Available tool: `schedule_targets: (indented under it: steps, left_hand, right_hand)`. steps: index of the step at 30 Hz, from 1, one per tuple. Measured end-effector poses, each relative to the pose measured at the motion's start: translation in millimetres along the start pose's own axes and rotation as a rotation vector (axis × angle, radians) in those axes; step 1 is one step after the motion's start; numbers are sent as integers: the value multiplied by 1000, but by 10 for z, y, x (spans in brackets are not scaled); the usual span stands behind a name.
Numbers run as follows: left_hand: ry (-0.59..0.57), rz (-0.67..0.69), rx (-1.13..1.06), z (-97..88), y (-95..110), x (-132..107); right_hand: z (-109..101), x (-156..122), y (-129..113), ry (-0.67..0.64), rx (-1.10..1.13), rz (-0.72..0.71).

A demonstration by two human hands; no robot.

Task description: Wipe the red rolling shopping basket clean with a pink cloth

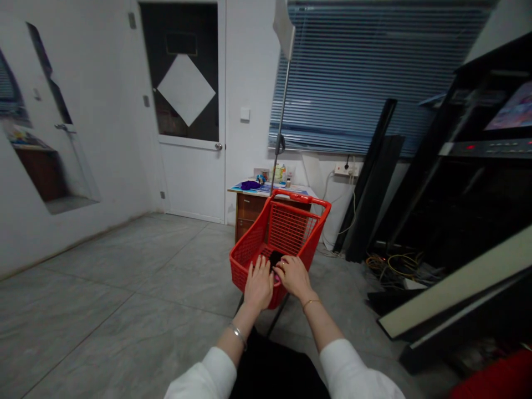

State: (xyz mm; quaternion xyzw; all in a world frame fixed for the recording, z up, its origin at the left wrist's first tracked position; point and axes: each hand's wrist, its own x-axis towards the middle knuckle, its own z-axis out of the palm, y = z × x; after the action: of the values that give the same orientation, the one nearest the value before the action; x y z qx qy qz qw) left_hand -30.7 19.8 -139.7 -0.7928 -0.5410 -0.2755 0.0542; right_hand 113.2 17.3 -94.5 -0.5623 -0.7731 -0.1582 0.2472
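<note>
While both reach in, left hand [258,284] and right hand [294,275] seemingly touch red cart [249,249].

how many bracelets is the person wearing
2: a silver bracelet on the left wrist and a thin gold bracelet on the right wrist; sleeves may hide more.

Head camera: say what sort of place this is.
Probably a plain office or back room used for storage: a small wooden desk with clutter, closed window blinds, and black panels leaning on the wall behind the red shopping cart.
</note>
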Motion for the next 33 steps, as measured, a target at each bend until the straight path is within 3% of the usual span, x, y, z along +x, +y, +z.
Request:
schedule_targets:
  steps: [5,10,27,30,33]
  left_hand:
    - [-40,41,3,-74,-147,7]
    - [-45,69,17,-118,-378,48]
    - [-132,-77,37,-321,-1070,187]
    - [-126,-80,39,-327,-1154,172]
    - [-122,-88,49,-334,-1186,143]
  right_hand:
    - [-21,-36,-34,4,47,-20]
    - [-6,4,-245,2,10,16]
    - [168,262,-758,29,-64,-16]
    - [156,327,-692,15,-74,-38]
    - [122,391,-438,1,-104,-12]
